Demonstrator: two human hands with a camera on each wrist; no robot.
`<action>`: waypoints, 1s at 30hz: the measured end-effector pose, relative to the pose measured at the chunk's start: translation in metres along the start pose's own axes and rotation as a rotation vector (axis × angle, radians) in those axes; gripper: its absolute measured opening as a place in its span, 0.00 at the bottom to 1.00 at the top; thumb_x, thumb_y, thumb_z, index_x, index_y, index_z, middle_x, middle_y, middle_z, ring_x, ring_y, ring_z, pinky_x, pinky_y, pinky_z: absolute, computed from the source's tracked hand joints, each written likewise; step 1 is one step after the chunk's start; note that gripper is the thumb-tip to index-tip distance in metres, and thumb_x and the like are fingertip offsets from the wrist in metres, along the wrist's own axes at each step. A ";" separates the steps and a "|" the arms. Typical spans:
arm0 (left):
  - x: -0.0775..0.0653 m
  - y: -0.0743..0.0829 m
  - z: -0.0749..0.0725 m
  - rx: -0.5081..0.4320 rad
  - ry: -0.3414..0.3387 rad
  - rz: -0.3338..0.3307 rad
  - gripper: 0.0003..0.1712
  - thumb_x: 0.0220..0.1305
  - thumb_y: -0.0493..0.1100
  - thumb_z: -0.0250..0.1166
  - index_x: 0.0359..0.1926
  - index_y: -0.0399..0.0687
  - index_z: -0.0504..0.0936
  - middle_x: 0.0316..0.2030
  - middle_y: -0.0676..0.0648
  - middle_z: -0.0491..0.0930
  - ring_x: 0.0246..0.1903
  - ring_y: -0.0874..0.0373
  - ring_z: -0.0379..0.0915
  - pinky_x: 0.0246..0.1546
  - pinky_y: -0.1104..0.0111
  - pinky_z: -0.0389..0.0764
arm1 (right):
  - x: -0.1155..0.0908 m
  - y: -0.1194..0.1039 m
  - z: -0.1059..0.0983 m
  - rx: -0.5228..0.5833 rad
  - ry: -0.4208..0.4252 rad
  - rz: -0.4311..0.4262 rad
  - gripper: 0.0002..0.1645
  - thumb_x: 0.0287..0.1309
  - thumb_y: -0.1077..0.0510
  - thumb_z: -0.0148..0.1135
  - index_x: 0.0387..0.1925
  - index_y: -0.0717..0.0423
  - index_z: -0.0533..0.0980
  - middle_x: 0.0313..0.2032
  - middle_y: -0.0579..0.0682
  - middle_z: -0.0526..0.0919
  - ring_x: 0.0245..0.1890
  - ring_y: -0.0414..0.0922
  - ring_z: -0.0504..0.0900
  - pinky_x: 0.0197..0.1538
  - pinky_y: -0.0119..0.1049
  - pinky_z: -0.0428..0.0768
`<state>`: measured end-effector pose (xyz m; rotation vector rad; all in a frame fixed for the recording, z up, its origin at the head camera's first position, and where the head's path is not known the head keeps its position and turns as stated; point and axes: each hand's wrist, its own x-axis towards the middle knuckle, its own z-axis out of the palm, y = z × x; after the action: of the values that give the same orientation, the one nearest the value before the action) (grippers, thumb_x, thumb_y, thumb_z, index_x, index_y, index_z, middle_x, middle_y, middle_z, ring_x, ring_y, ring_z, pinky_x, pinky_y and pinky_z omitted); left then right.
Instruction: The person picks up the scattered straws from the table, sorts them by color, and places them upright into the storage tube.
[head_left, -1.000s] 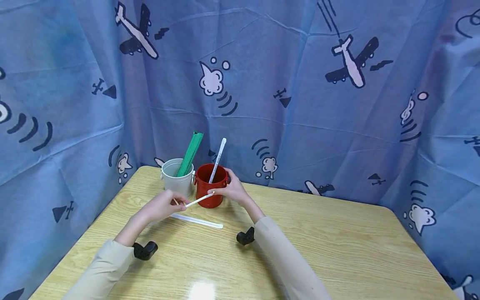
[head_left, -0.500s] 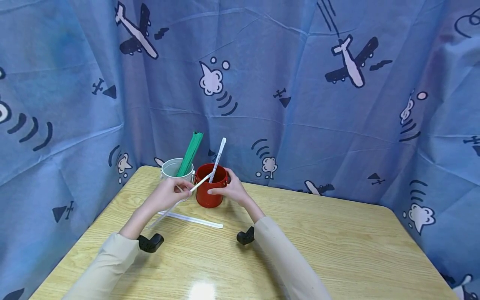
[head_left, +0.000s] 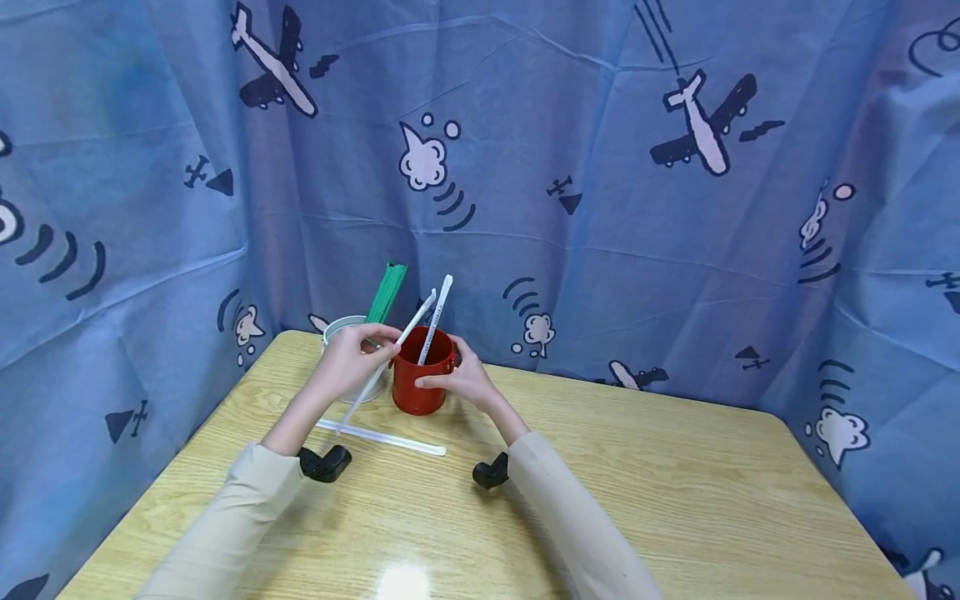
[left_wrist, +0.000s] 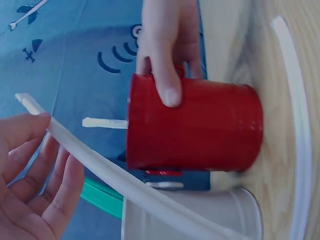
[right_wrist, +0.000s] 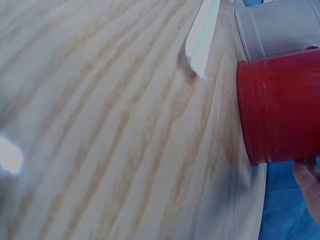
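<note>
My left hand pinches a white paper-wrapped straw between thumb and fingers. The straw slants, its upper end level with the tops of the things in the buckets and its lower end trailing toward the wrist. Just right of that hand stands a small red bucket, upright on the table. My right hand grips the bucket's right side, thumb across the front and fingers behind. Another wrapped straw leans inside the red bucket. A third wrapped straw lies on the table in front.
A white bucket, partly behind my left hand, stands left of the red one with green sticks leaning in it. The wooden table stretches to the right. A blue curtain hangs behind. Black devices sit at both wrists.
My left hand has risen and moved right with the straw, whose upper end has swung up past the red bucket's rim. The right hand and the bucket have stayed in place.
</note>
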<state>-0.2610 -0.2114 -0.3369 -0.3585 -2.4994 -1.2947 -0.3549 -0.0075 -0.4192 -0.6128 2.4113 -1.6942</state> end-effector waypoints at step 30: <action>0.043 0.041 0.010 -0.179 0.429 0.052 0.15 0.65 0.43 0.63 0.50 0.44 0.82 0.40 0.41 0.85 0.36 0.51 0.81 0.36 0.72 0.79 | -0.001 -0.002 0.002 -0.008 0.024 0.028 0.50 0.42 0.56 0.77 0.66 0.50 0.61 0.62 0.51 0.72 0.61 0.49 0.71 0.61 0.49 0.76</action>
<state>-0.2873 -0.1766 -0.2958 -0.1608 -2.0155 -1.4063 -0.3525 -0.0092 -0.4182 -0.5601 2.4323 -1.6921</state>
